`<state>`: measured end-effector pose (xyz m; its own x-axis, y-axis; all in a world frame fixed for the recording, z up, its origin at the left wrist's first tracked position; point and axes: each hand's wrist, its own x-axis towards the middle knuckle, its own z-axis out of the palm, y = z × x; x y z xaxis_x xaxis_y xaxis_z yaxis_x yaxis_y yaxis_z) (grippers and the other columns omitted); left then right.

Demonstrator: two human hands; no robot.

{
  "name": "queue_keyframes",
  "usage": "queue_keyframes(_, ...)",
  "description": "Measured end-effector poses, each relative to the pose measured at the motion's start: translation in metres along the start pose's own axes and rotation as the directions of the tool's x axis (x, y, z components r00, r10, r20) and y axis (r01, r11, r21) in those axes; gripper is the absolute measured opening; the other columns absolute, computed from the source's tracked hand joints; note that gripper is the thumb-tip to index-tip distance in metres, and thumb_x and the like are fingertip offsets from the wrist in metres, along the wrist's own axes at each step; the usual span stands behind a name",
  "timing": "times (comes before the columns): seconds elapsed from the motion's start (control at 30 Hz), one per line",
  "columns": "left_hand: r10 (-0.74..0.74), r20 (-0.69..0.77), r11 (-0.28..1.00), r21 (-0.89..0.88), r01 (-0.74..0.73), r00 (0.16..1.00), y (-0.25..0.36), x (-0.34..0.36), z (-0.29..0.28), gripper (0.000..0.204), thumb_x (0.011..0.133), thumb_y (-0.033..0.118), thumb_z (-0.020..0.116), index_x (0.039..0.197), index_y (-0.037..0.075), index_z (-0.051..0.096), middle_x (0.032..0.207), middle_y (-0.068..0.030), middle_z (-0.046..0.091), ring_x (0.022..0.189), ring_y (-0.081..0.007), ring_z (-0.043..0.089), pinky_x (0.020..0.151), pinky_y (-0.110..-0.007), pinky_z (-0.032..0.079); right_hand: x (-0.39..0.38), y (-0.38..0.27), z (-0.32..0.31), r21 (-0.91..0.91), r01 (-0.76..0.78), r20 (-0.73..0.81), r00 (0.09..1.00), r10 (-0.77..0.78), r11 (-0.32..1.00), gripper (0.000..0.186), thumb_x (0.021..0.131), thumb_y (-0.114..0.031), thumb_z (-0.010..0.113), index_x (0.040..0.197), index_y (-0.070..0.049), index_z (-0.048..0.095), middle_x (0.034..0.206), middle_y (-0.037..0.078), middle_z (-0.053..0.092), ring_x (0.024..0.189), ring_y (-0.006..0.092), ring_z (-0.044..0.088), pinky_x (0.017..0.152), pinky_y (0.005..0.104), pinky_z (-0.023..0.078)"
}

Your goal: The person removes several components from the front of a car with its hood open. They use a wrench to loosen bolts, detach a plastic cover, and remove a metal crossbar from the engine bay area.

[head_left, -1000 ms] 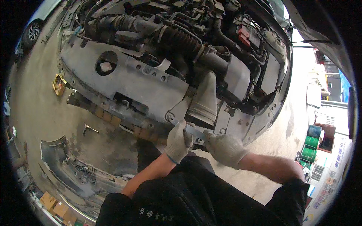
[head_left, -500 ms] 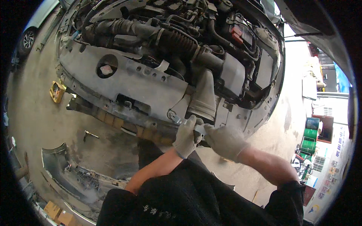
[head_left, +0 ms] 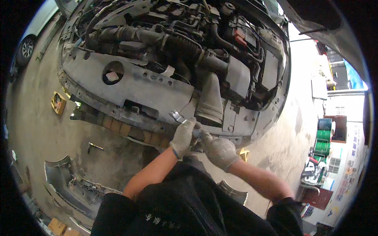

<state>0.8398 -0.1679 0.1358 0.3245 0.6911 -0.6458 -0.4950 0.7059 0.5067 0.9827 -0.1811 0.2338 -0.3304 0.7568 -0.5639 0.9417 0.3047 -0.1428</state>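
Both my hands wear whitish work gloves and meet over the front edge of the car's engine bay. My left hand (head_left: 183, 137) is closed round a shiny metal piece (head_left: 177, 117), whose bent, forked-looking end sticks out past the fingers toward the front panel; its exact kind is unclear. Close beside it, my right hand (head_left: 220, 151) is closed, its fingertips against a small greyish part (head_left: 197, 134) between the hands. Fingers cover most of that part, and I cannot tell whether it belongs to the metal piece. Just beyond lies the ribbed air intake duct (head_left: 210, 102).
A grey radiator cover panel (head_left: 130, 84) spans the car's front. On the floor at left are a yellow tool box (head_left: 58, 103), a hammer-like tool (head_left: 95, 147) and a removed bumper (head_left: 59, 175). Green drums (head_left: 323, 141) stand at right; a silver car (head_left: 43, 27) is far left.
Both hands have come lower and left, nearer my body. The right hand has turned, its fingers now pointing more up and left. The metal piece's end shows more plainly.
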Motion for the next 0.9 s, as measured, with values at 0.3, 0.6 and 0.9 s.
queue_keyframes(0.3, -0.095, 0.296, 0.996, 0.029, 0.090, 0.950, -0.017, -0.023, 0.004, 0.037, 0.105, 0.040, 0.042, 0.092, 0.011, 0.061, 0.063, 0.0010, 0.051, 0.046, -0.0088, 0.043, 0.042, -0.024, 0.032, -0.034, -0.010, -0.056, -0.112, -0.047, 0.176, 0.982, 0.066, 0.993, 0.045, 0.098, -0.028, 0.051, 0.134, 0.000, 0.051, 0.070, 0.021, 0.065, 0.065, 0.0407, 0.066, 0.059, 0.0512, 0.050)
queue_keyframes(0.6, -0.079, 0.318, 0.994, -0.043, 0.098, 0.945, -0.014, 0.000, 0.006, 0.043, 0.106, 0.044, 0.040, 0.081, 0.013, 0.055, 0.059, 0.0026, 0.050, 0.046, -0.0069, 0.041, 0.041, -0.024, 0.031, -0.002, 0.014, -0.068, -0.107, 0.057, 0.161, 0.986, -0.039, 0.993, 0.032, 0.097, -0.026, 0.053, 0.116, -0.001, 0.059, 0.073, 0.020, 0.066, 0.066, 0.0386, 0.066, 0.060, 0.0500, 0.050)
queue_keyframes(0.9, -0.101, 0.246, 0.947, -0.272, 0.169, 0.964, -0.007, 0.000, 0.013, 0.051, 0.105, 0.047, 0.039, 0.114, 0.007, 0.069, 0.054, 0.0034, 0.047, 0.040, -0.0082, 0.036, 0.039, -0.024, 0.029, 0.030, -0.006, -0.119, -0.229, 0.121, 0.409, 0.912, -0.017, 0.966, 0.034, 0.100, -0.027, 0.048, 0.118, 0.000, 0.057, 0.077, 0.019, 0.069, 0.072, 0.0372, 0.070, 0.063, 0.0489, 0.054)
